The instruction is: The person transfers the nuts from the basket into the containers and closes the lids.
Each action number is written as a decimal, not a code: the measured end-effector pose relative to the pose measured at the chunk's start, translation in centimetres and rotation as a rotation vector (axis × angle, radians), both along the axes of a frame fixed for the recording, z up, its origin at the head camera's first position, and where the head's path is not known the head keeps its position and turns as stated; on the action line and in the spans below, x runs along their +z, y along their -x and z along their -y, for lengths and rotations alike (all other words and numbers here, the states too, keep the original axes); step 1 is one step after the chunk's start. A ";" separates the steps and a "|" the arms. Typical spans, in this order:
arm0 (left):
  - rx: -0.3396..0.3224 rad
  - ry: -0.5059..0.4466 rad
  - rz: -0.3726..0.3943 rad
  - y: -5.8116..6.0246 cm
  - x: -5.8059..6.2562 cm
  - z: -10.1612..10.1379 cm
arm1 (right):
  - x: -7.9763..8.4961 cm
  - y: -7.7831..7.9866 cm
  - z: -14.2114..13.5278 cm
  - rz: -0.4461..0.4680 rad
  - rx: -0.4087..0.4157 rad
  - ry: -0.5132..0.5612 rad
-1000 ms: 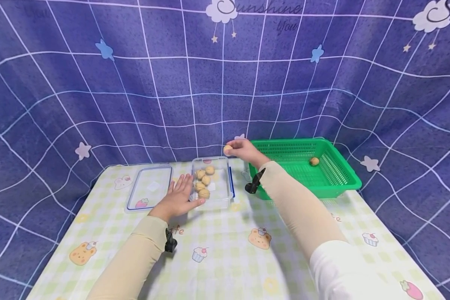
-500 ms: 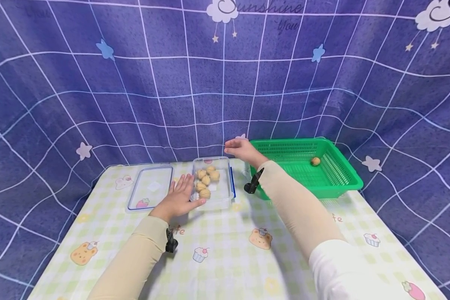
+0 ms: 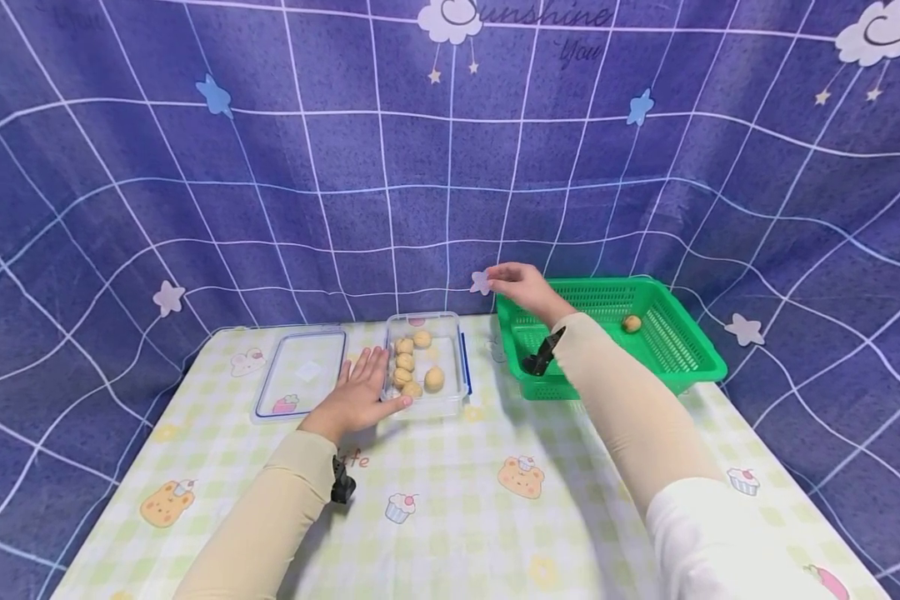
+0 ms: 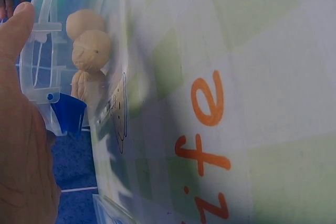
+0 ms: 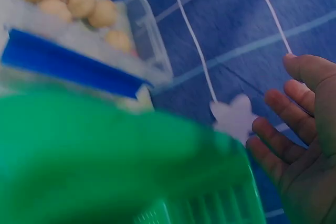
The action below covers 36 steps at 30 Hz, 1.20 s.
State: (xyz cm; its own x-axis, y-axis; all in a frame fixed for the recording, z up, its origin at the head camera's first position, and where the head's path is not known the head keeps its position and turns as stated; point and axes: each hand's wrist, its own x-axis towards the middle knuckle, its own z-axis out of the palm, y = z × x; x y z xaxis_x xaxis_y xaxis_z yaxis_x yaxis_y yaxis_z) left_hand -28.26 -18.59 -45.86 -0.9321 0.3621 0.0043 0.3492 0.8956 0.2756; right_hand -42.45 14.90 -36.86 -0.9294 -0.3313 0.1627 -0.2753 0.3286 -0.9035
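Note:
Several walnuts [image 3: 434, 379] lie in a clear plastic box [image 3: 447, 403], most of them along its left side. My left hand [image 3: 354, 400] rests against the box's left wall, fingers straight and thumb along the front edge. In the left wrist view the thumb side [image 4: 21, 108] shows beside the box's blue clip [image 4: 69, 114]. My right hand [image 3: 523, 285] is in the air over the left end of a green basket [image 3: 693, 354]. Its fingers are relaxed, and the right wrist view shows nothing between them. One walnut [image 3: 631, 323] sits in the basket's right part.
The box's clear lid [image 3: 300, 375] with a blue seal lies flat to the left of the box. A checked cloth [image 3: 450, 517] covers the table. Behind it hangs a blue gridded curtain [image 3: 345, 208].
The right hand held a walnut above the box, let it drop in, and moved right to the basket. Walnuts in the box have rolled and shifted. The left hand stays put.

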 end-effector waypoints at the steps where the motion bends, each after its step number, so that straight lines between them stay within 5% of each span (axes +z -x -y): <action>1: 0.004 0.010 0.001 0.1 -0.1 0.0 | 0.1 0.1 -0.7 0.004 -0.008 0.009; 18: 0.010 0.007 0.012 0.1 -0.1 0.4 | 1.2 1.5 -12.2 -0.010 -0.158 -0.046; 36: 0.023 0.020 0.012 -0.1 0.1 0.1 | -2.0 1.2 -18.9 -0.009 -0.414 -0.035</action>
State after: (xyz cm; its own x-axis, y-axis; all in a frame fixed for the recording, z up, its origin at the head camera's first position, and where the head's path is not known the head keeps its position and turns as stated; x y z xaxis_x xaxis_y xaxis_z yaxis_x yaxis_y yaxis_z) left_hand -28.19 -18.67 -45.77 -0.9403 0.3402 -0.0138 0.3249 0.9088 0.2619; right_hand -43.68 33.76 -38.87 -0.9838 0.0648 0.1669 -0.1215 0.4434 -0.8880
